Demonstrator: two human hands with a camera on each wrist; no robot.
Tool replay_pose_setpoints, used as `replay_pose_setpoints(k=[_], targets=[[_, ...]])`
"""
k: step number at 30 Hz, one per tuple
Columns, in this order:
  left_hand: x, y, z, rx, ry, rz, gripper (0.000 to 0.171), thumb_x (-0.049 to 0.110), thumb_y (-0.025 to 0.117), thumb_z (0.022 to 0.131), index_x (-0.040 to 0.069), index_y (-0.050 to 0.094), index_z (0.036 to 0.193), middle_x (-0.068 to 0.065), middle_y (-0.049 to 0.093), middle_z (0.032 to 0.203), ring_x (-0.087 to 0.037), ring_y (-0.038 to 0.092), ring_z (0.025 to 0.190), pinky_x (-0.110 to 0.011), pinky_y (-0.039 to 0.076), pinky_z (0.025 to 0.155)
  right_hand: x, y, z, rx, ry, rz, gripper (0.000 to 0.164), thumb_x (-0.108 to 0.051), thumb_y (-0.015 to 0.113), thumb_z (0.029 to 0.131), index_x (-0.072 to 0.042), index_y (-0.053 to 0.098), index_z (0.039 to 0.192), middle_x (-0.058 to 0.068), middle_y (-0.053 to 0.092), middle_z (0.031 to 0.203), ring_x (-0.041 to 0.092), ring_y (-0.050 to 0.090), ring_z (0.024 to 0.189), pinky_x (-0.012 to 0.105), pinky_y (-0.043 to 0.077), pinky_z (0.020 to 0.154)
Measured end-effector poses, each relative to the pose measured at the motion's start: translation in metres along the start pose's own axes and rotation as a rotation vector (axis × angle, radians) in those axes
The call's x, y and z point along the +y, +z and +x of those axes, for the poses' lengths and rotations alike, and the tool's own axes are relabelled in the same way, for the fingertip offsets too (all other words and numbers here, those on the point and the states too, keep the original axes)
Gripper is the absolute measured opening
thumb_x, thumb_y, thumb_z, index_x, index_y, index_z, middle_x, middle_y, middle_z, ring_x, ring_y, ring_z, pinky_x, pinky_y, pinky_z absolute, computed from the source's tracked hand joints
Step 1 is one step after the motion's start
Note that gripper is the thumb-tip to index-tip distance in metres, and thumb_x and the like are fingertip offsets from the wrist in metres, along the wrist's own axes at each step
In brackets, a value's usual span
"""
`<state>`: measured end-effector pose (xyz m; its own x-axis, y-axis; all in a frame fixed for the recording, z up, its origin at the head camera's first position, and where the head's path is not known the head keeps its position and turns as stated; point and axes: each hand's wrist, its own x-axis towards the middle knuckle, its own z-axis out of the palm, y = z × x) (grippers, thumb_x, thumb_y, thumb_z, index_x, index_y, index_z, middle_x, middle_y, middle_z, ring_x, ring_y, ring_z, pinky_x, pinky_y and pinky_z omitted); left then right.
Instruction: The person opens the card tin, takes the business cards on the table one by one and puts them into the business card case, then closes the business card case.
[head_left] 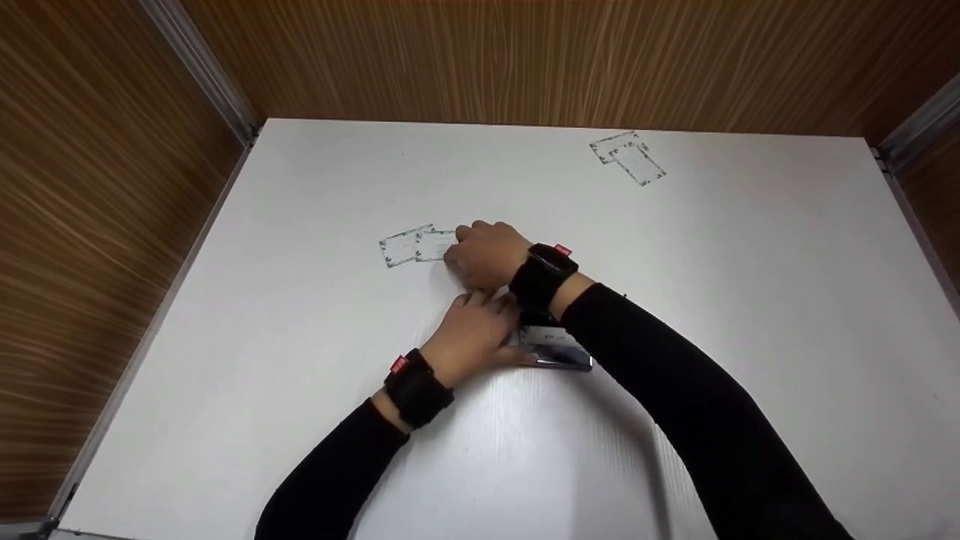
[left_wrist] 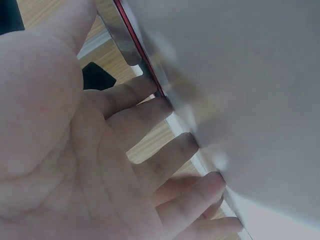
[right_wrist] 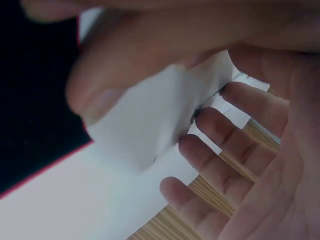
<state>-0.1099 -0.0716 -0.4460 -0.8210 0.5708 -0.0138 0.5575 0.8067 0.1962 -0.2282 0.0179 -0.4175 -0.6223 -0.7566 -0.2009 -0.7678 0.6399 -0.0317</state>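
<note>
My right hand (head_left: 491, 255) is at the right end of two overlapping white cards (head_left: 401, 246) with dark corner prints. In the right wrist view its thumb lies across a bent white card (right_wrist: 145, 125), with the fingers on the other side. My left hand (head_left: 472, 337) reaches just below it, fingers extended and fingertips at the white tabletop in the left wrist view. Its thumb lies along the near edge of a flat, shiny card case (head_left: 559, 358) with a thin red edge. A printed white card (head_left: 551, 335) shows in the case, partly hidden by the right forearm.
Two more overlapping bordered cards (head_left: 637, 163) lie near the back edge of the white table (head_left: 300, 322). Wood-grain panels (head_left: 510, 60) stand along the back and both sides. The right sleeve (head_left: 675, 375) crosses over the front of the table.
</note>
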Motion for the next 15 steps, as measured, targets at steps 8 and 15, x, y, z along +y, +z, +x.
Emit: replay_pose_setpoints(k=[8,15], targets=[[0.0000,0.0005,-0.0011,0.010,0.003,0.000,0.084,0.066,0.066,0.084,0.012,0.050,0.145,-0.005,0.056,0.143,-0.028,0.039,0.139,-0.050,0.044,0.100,0.0033,0.0033,-0.0007,0.131,0.020,0.070,0.011,-0.023,0.073,0.083,-0.014,0.067,0.080,0.002,0.067,0.089,0.025,0.060,0.082,0.042,0.053,0.072],[-0.0009,-0.0010,-0.0016,-0.006,-0.007,0.003,0.086,0.067,0.064,0.085,0.014,0.045,0.150,-0.006,0.052,0.149,-0.030,0.035,0.144,-0.051,0.040,0.107,0.0049,0.0061,0.0012,0.228,-0.022,0.086,0.009,-0.022,0.068,0.085,-0.015,0.066,0.081,0.001,0.066,0.071,0.022,0.057,0.064,0.042,0.050,0.061]])
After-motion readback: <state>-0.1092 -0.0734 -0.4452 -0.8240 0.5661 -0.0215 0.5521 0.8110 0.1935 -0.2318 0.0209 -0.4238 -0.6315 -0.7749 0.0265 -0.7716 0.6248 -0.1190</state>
